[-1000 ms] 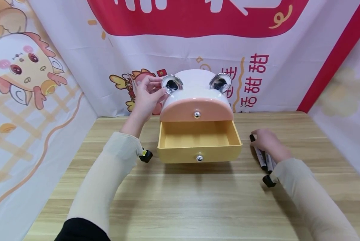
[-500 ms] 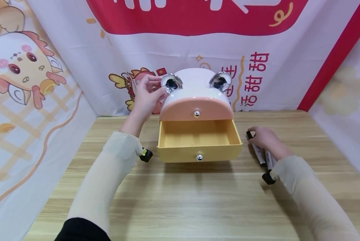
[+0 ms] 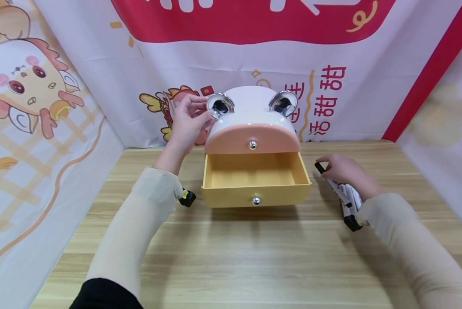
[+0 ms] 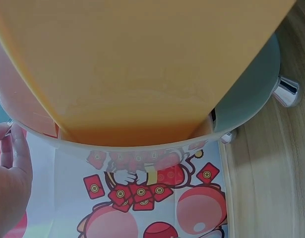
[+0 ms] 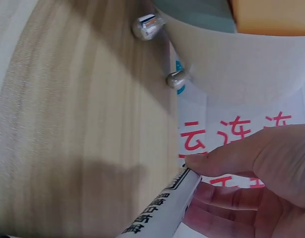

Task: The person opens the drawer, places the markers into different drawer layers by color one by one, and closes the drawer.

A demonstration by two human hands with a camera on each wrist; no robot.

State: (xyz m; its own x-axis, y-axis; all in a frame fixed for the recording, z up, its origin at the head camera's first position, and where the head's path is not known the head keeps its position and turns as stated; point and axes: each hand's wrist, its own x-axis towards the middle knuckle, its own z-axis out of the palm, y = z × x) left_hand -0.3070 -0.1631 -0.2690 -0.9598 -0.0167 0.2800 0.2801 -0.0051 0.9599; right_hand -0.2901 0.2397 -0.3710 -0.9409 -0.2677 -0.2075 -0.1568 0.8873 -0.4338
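A white storage box (image 3: 250, 101) shaped like a frog's head stands at the back of the table. Its upper drawer (image 3: 234, 141) is pink and closed, while the yellow lower drawer (image 3: 255, 197) is pulled out with nothing inside. My left hand (image 3: 190, 118) pinches the rim of the box's left silver eye (image 3: 220, 105). To the right of the box, my right hand (image 3: 342, 169) grips a whiteboard marker (image 5: 164, 208) near one end, between thumb and fingers. The marker slants above the tabletop. More markers (image 3: 354, 199) lie beneath that hand, partly hidden by it.
A wooden table (image 3: 254, 257) extends in front of the box. Printed cloth (image 3: 169, 64) hangs close behind it and along both sides. Small silver feet (image 5: 148, 26) stick out under the box. Black wrist devices (image 3: 187, 198) hang below both sleeves.
My right hand has lifted one whiteboard marker off the others and tilted it, shifting slightly up and away. The left hand stays on the silver eye.
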